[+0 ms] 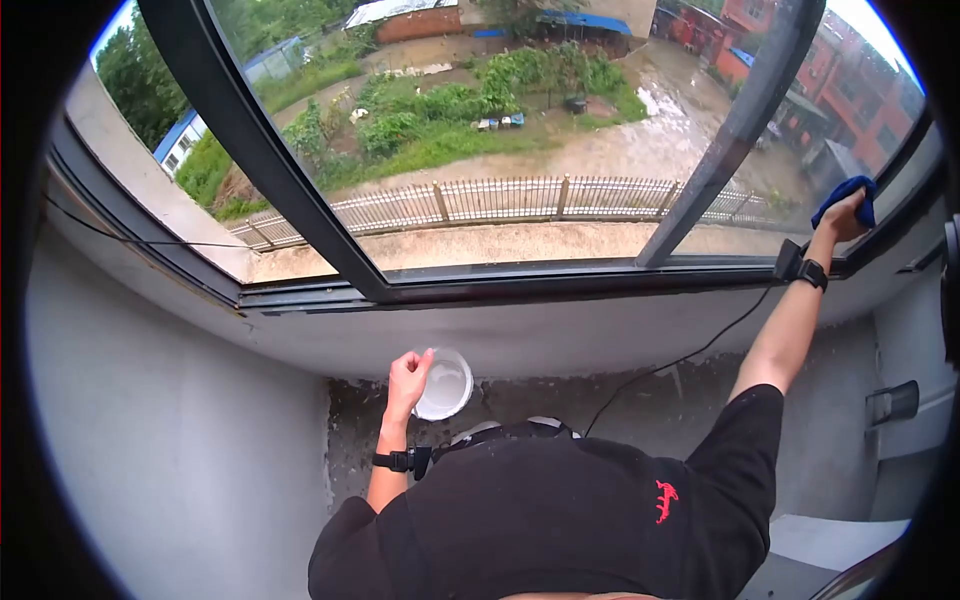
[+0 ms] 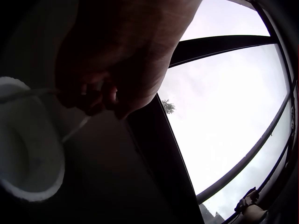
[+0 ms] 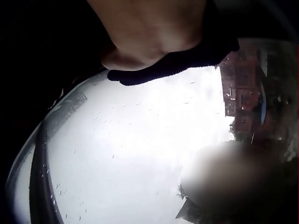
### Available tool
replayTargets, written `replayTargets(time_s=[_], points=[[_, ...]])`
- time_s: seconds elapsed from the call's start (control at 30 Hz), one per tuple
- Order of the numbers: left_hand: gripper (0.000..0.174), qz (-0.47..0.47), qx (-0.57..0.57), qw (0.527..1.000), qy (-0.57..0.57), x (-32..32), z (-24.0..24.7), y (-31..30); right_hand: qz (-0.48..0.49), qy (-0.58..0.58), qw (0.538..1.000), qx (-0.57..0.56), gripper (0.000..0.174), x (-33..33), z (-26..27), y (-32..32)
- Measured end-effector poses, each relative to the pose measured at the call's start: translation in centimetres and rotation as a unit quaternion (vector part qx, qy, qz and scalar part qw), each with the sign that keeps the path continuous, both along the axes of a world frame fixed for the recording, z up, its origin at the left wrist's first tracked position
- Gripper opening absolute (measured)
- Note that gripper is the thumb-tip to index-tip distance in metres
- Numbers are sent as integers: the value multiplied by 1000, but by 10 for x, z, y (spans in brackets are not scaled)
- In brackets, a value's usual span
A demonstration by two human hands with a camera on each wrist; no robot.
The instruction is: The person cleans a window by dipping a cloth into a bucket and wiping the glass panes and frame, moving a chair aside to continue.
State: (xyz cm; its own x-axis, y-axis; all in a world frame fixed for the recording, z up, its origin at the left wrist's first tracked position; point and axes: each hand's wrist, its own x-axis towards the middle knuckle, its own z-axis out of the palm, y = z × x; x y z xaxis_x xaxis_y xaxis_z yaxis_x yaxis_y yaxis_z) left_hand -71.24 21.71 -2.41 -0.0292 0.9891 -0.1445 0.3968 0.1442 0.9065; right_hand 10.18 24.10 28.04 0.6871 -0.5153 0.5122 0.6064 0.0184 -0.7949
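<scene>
Blue cloth (image 1: pixel 850 186) bunched under the right hand (image 1: pixel 843 214), whose fingers clamp it against the window glass (image 1: pixel 795 175). Well apart from it, the left hand (image 1: pixel 407 383) curls round the thin handle (image 2: pixel 32 94) of a white bucket (image 1: pixel 453 388), just beside its fingers.

The person wears a black shirt (image 1: pixel 560 500) with short, loose sleeves. On the right side of it is a small, wiggly red mark (image 1: pixel 666 502). The left hand (image 1: pixel 408 381) and the right hand (image 1: pixel 848 215) are bare, with no gloves. A black band (image 1: pixel 393 461) goes around the left wrist, and a small black box (image 1: pixel 422 461) sits on it. The right wrist has a black strap (image 1: pixel 812 275) and a dark box (image 1: pixel 789 260) too. A thin black cord (image 1: pixel 700 352) hangs near that one.
</scene>
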Motion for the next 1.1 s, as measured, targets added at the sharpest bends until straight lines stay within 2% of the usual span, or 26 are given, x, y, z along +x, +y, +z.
replayTargets(time_s=[0.03,0.07,0.17,0.23,0.27,0.3,0.33,0.37,0.43,0.47,0.5,0.53,0.57,0.6,0.63,0.67,0.73,0.77,0.87,0.93,1.0,1.1], points=[[47,-1,0,1000,0,-1,0,-1,6,-62,998,4,46,-19,5,3],[47,-1,2,1000,4,-3,0,-1,101,-132,985,54,46,-64,20,3],[48,4,9,1000,2,-7,-3,-2,90,-126,988,22,49,-131,40,25],[50,7,15,1000,-3,-10,-4,-2,39,-116,991,50,56,-190,52,44],[51,12,14,1000,0,-12,-5,-2,25,-114,993,23,66,-221,57,50],[51,19,14,1000,2,-14,-4,-3,93,-172,979,62,66,-264,68,53],[51,19,15,1000,1,-15,-3,-3,96,-223,969,54,66,-291,73,61],[51,23,18,1000,1,-17,-1,-5,70,-236,968,45,63,-325,75,69],[51,28,22,999,1,-21,-1,-6,-8,-373,928,-15,58,-368,78,82],[51,31,20,999,-8,-24,-1,-7,11,-374,927,-20,57,-408,84,82],[51,34,18,999,-16,-26,-3,-8,8,-429,903,-31,57,-437,85,84],[51,33,17,999,-12,-29,-6,-11,35,-461,887,-15,60,-467,83,92],[51,37,27,998,-32,-32,-10,-11,87,-421,901,-63,67,-513,82,81],[51,41,39,997,-54,-34,-13,-11,118,-405,899,-119,67,-546,79,72],[51,44,34,997,-51,-37,-16,-12,99,-453,883,-70,68,-562,73,91],[51,43,34,997,-49,-38,-15,-15,99,-447,888,-41,57,-583,58,113],[51,51,26,997,-51,-39,-8,-21,185,-452,871,-55,58,-636,41,117],[52,56,25,997,-43,-41,-7,-26,225,-493,836,-89,54,-673,24,114],[52,51,22,997,-44,-47,-13,-29,256,-549,783,-138,50,-698,-12,112],[52,55,18,998,-31,-49,-17,-29,261,-574,762,-145,45,-687,-19,113],[52,56,12,998,-16,-50,-20,-29,290,-558,771,-102,36,-669,-5,107],[52,62,22,998,-8,-48,-20,-25,191,-543,812,-94,37,-609,22,109]])
